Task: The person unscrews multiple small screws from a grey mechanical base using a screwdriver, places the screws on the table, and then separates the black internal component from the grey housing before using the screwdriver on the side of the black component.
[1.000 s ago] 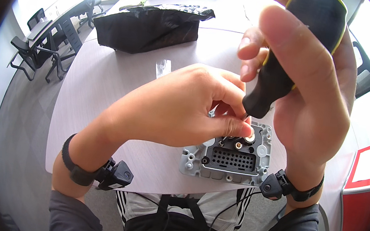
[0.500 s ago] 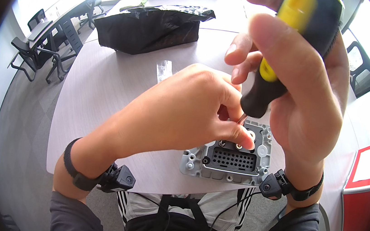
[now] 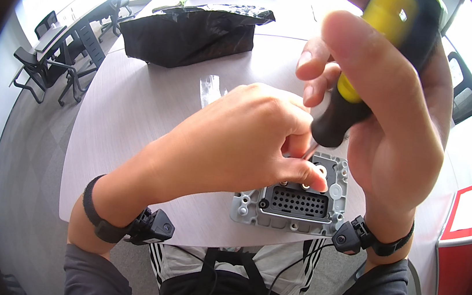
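Observation:
A screwdriver (image 3: 339, 116) with a thick yellow and black handle is gripped in my right hand (image 3: 404, 129), raised close to the camera. Its shaft slants down toward a grey metal housing (image 3: 336, 214), and the tip is hidden behind my left hand (image 3: 242, 139). My left hand reaches over the housing with curled fingers beside the shaft and the thumb over the housing's upper part. What those fingers pinch, if anything, is hidden. The housing lies flat near the table's front edge. A black connector block (image 3: 299, 202) with rows of round holes sits in it.
A small clear plastic bag (image 3: 210, 89) lies on the pale table (image 3: 127, 135) beyond my left forearm. Farther back stands a large black plastic bag (image 3: 193, 38). Office chairs (image 3: 43, 76) are at the left, and a red and white object (image 3: 470, 238) is at the right.
My right hand and the screwdriver have shifted slightly to the right, and the handle appears to have turned. My left hand has moved a little to the right.

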Motion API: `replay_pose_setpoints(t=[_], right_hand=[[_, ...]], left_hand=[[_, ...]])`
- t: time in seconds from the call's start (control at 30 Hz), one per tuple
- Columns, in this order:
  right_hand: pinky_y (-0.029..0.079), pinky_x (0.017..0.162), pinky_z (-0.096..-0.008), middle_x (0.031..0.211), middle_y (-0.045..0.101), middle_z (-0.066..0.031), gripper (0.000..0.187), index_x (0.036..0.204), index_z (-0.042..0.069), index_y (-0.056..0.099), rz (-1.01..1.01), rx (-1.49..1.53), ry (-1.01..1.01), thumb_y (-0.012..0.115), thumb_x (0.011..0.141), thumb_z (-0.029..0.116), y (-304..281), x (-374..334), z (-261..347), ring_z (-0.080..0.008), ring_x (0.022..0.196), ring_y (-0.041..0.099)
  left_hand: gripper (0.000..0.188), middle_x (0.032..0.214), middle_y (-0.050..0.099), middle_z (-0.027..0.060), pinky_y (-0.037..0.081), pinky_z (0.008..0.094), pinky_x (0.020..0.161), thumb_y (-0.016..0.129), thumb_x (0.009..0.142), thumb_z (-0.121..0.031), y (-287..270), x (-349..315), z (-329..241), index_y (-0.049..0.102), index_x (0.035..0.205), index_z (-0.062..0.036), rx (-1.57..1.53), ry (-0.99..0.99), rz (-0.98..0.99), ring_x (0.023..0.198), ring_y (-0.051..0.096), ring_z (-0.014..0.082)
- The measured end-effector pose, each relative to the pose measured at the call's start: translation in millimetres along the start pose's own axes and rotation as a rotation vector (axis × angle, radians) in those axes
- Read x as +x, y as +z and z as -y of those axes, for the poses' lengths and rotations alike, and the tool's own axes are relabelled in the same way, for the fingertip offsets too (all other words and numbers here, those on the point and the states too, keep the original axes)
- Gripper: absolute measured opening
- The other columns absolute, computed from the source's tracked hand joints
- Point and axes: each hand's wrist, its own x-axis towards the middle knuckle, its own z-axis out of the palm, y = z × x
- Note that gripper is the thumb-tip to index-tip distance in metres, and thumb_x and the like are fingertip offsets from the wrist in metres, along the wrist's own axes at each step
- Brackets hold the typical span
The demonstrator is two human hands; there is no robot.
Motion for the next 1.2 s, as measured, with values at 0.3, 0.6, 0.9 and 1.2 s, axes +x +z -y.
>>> replay_pose_setpoints(t=[0.3, 0.6, 0.9, 1.2], right_hand=[[0.048, 0.058, -0.0264, 0.096, 0.051, -0.0118, 0.039, 0.115, -0.001, 0.045, -0.013, -0.003, -0.011, 0.061, 0.086, 0.02, 4.7, 6.6, -2.2, -0.0169, 0.072, 0.059], [0.048, 0.058, -0.0262, 0.095, 0.051, -0.0114, 0.038, 0.114, -0.001, 0.046, -0.026, 0.001, -0.013, 0.061, 0.086, 0.02, 3.1, 10.0, -2.8, -0.0167, 0.072, 0.058], [0.048, 0.057, -0.0261, 0.094, 0.051, -0.0111, 0.037, 0.113, -0.001, 0.046, -0.032, 0.005, -0.019, 0.061, 0.086, 0.02, 13.8, 13.3, -6.0, -0.0165, 0.071, 0.058], [0.047, 0.057, -0.0259, 0.093, 0.051, -0.0107, 0.036, 0.112, -0.001, 0.046, -0.038, 0.008, -0.026, 0.06, 0.086, 0.02, 9.3, 14.3, -4.5, -0.0162, 0.071, 0.058]], left_hand=[[0.024, 0.083, 0.059, 0.0128, 0.045, 0.0367, 0.071, 0.068, 0.078, -0.022, -12.4, 0.4, 4.9, 0.064, 0.088, -0.0003, 0.062, 0.01, 0.2, 0.078, 0.058, 0.0263], [0.018, 0.079, 0.064, 0.0094, 0.044, 0.0356, 0.071, 0.068, 0.079, -0.02, -3.5, -0.3, 20.7, 0.067, 0.09, -0.0063, 0.172, 0.139, 0.253, 0.076, 0.058, 0.0251], [0.017, 0.078, 0.064, 0.01, 0.045, 0.035, 0.069, 0.068, 0.078, -0.018, 0.0, 1.2, 24.8, 0.067, 0.091, -0.0069, 0.122, 0.171, 0.256, 0.076, 0.059, 0.0253], [0.015, 0.084, 0.062, 0.0096, 0.046, 0.0344, 0.07, 0.067, 0.079, -0.015, 2.4, 1.3, 26.3, 0.065, 0.088, -0.0031, 0.1, 0.198, 0.261, 0.079, 0.058, 0.0257]])
